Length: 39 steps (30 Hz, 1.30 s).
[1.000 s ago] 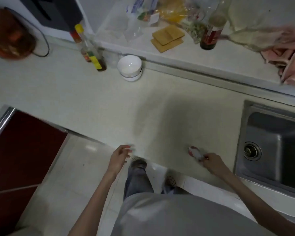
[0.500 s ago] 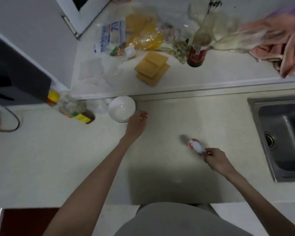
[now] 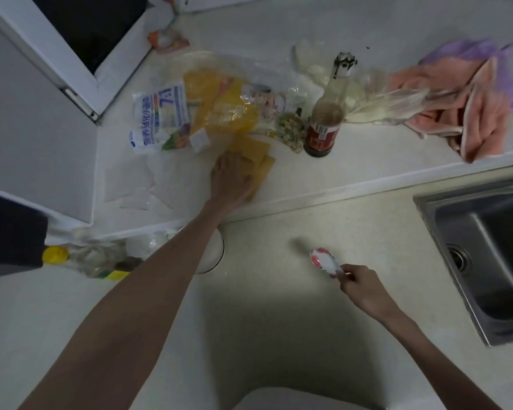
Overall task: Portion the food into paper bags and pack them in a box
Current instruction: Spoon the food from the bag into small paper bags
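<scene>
home kitchen: pale counter w/ a stainless sink set in at the right, raised ledge behind cluttered w/ a dark sauce bottle, food packets, pink cloth; oil bottle & white bowl below it.

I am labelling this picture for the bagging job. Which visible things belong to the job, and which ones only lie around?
For the job:
left hand on the brown paper bags
right hand holding the spoon
yellow food packet

Lying about:
sauce bottle
pink cloth
sink
white bowl
</scene>
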Available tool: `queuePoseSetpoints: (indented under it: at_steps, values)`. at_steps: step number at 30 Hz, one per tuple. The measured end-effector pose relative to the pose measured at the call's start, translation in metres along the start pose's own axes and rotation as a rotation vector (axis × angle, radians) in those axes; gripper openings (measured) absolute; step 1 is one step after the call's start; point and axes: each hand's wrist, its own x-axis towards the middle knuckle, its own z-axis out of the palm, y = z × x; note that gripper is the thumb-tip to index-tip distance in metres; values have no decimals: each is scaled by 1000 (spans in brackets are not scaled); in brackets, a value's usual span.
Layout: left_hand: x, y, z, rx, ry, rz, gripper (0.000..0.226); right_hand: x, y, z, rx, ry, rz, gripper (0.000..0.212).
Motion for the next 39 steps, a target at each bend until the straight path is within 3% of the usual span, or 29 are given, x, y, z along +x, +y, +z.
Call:
queuePoseSetpoints:
  at_steps: [5, 13, 19, 24, 30, 33, 39]
  values:
    - [9, -7, 11, -15, -134, -50, 74, 18, -2, -10, 11, 15, -11, 23]
    - [10, -2, 7, 174, -122, 29, 65, 30, 2, -13, -6, -18, 10, 20]
    - [6, 4, -18, 58, -47, -41, 57, 24, -3, -25, 15, 11, -30, 22]
    - [-26, 13, -47, 52, 130, -9, 54, 12, -9, -43, 91, 53, -53, 27]
    - [-104, 45, -58, -57, 364, 203, 48, -22, -21, -62, 147, 83, -116, 27]
    - [-137, 74, -50, -200, 387, 235, 47, -43, -25, -72, 218, 128, -171, 23]
    - [-177, 128, -43, -373, 399, 477, 29, -86, -17, -95, 547, 225, -164, 25]
